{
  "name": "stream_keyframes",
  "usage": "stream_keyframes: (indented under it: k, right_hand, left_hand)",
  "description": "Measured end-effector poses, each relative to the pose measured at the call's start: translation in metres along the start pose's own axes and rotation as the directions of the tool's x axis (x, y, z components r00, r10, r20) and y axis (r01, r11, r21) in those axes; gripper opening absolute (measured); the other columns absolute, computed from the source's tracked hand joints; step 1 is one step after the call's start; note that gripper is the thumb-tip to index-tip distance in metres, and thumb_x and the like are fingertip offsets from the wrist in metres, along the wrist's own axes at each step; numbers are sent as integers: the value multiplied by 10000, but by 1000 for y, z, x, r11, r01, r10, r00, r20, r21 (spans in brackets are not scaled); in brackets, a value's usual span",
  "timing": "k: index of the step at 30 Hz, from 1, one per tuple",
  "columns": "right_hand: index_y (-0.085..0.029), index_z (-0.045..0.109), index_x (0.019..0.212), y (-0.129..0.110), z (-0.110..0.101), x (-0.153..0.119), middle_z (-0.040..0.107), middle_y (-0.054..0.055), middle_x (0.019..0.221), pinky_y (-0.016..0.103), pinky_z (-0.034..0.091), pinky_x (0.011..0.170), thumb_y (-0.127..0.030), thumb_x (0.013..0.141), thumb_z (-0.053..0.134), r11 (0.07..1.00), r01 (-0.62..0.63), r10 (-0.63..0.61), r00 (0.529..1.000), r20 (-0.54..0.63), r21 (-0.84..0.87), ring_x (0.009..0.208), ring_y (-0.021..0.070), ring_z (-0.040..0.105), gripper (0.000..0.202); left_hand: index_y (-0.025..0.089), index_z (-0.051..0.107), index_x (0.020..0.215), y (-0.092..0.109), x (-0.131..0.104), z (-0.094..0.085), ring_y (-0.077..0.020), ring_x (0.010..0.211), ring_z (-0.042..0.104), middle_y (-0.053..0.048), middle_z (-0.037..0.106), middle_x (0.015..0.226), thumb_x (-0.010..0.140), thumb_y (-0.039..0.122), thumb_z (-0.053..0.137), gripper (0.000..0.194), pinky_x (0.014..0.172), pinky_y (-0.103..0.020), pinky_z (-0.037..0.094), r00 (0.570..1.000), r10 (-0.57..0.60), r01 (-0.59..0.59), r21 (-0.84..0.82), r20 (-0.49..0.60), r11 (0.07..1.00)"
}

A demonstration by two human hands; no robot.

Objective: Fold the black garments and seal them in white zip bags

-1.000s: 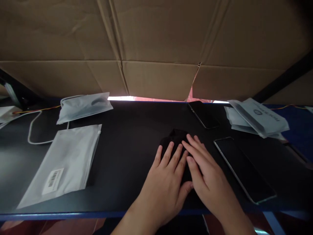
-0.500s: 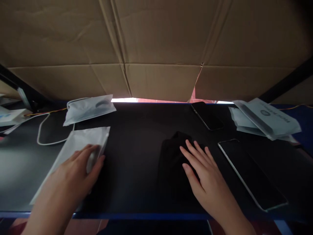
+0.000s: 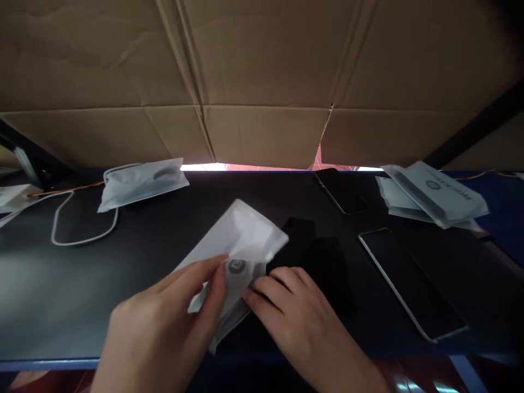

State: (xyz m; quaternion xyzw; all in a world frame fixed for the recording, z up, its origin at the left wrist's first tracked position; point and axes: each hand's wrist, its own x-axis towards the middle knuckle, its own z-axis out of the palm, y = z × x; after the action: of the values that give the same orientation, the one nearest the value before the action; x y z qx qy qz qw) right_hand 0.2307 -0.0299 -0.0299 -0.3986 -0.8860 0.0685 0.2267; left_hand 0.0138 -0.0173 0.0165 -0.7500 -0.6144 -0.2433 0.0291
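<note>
A frosted white plastic bag (image 3: 245,232) with a round dark logo is tilted over the middle of the table. My left hand (image 3: 172,305) pinches it between thumb and fingers near the logo. At the bag's right edge, my right hand (image 3: 286,311) is closed with curled fingertips on the plastic; its thumb is partly hidden. A crumpled black cloth (image 3: 311,245) lies just beyond my right hand. To the right rests a large dark phone-like device with a pale edge (image 3: 413,284).
A smaller black phone (image 3: 341,191) lies at the back. Several printed frosted bags (image 3: 446,194) are stacked at the right. Another frosted bag (image 3: 143,183) and a white cable (image 3: 84,242) lie at the left. Cardboard (image 3: 262,82) stands behind the black table (image 3: 135,245).
My left hand has brought the bag from the left to the middle. My right hand has moved left off the black cloth and closed at the bag's edge. The view has shifted slightly.
</note>
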Motion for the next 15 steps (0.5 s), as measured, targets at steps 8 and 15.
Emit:
stream_keyframes:
  k: [8, 15]
  right_hand:
    - [-229, 740, 1332, 12, -11, -3, 798, 16, 1121, 368, 610, 906, -110, 1094, 597, 954, -103, 122, 991, -48, 281, 998, 198, 696, 302]
    - [-240, 769, 1346, 19, -19, 6, 698, 31, 940, 417, 574, 751, -134, 1084, 575, 980, -183, 185, 983, -16, 71, 841, 215, 635, 343]
  left_hand:
    - [308, 812, 933, 1, 4, 7, -275, 634, 825, 4, 871, 883, 1087, 415, 438, 418, 428, -326, 521, 994, 78, -84, 87, 72, 993]
    - [296, 791, 935, 9, 4, 7, -257, 596, 813, 11, 867, 888, 1107, 382, 407, 430, 410, -325, 505, 989, 132, -137, 78, 64, 988]
